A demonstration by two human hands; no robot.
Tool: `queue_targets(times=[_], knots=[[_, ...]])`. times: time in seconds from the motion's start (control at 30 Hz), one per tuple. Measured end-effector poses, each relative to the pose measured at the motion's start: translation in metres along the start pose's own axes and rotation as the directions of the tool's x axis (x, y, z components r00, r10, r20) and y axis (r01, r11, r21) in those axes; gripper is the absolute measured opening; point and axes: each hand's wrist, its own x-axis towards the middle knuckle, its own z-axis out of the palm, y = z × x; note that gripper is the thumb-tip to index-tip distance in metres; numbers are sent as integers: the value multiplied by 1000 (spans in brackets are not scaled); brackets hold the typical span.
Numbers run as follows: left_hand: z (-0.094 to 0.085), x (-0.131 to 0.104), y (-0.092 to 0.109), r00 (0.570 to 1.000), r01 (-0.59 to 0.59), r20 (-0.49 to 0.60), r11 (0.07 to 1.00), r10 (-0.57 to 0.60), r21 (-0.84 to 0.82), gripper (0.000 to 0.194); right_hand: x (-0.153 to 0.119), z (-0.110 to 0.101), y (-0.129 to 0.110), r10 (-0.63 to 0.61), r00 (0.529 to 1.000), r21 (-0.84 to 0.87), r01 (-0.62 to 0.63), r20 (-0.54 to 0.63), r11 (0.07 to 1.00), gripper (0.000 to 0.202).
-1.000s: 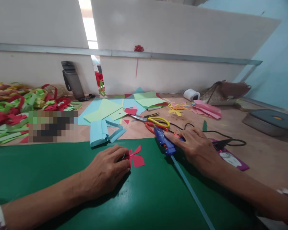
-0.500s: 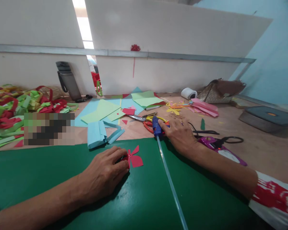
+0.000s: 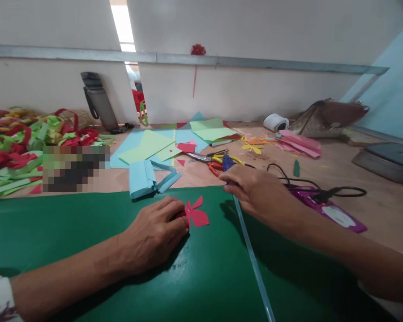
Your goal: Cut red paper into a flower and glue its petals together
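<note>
A red paper flower (image 3: 199, 217) lies on the green mat (image 3: 208, 273). My left hand (image 3: 159, 232) is closed on the flower's left side, its fingertips over the petals. Farther right, my right hand (image 3: 255, 192) is closed and lies over the blue glue gun (image 3: 227, 163), hiding most of it; whether the fingers grip the gun or only rest against it is unclear. A long clear glue stick (image 3: 251, 255) runs from the gun toward the mat's near edge. Scissors (image 3: 198, 157) and red-and-yellow handled tools lie just behind the gun.
A folded blue paper bag (image 3: 141, 180) sits at the mat's far edge. Green and blue sheets (image 3: 147, 145) lie behind it, with paper strips (image 3: 16, 152) at left. A purple power strip (image 3: 339, 214) with black cables lies right, near a bag (image 3: 329, 118) and a bottle (image 3: 102, 103).
My right hand has shifted lower and nearer, its fingers now curled over the glue gun instead of reaching across its top. The view has shifted slightly. My left hand stays on the flower.
</note>
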Motion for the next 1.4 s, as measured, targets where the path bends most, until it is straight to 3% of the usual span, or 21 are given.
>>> queue_targets(times=[0.07,0.17,0.33,0.6,0.8,0.93,1.1,1.4], knots=[[1,-1,-1,1000,5,9,1000,-5,-5,23,10,1,-10,-25,989,215,-7,144,977,19],[3,-3,-2,1000,6,0,1000,-6,-5,23,26,13,-16,-61,964,246,-5,260,969,17],[5,-3,-3,1000,6,-1,1000,-6,16,25,37,29,-19,-47,954,158,0,295,987,11],[4,-3,-2,999,38,-16,998,-38,-40,24,36,27,-19,-73,940,187,10,334,982,8],[-7,13,-6,957,210,-143,945,-251,-253,17,35,26,-14,-95,946,260,12,310,965,12],[-10,37,-15,909,401,-5,874,-418,-275,18,33,29,-12,-111,953,258,36,281,966,13],[-5,57,-23,854,516,95,809,-511,-280,21,32,35,-9,-115,952,247,44,283,968,13],[6,57,-23,848,529,289,741,-445,-414,17,30,31,-14,-117,968,321,40,223,946,9]])
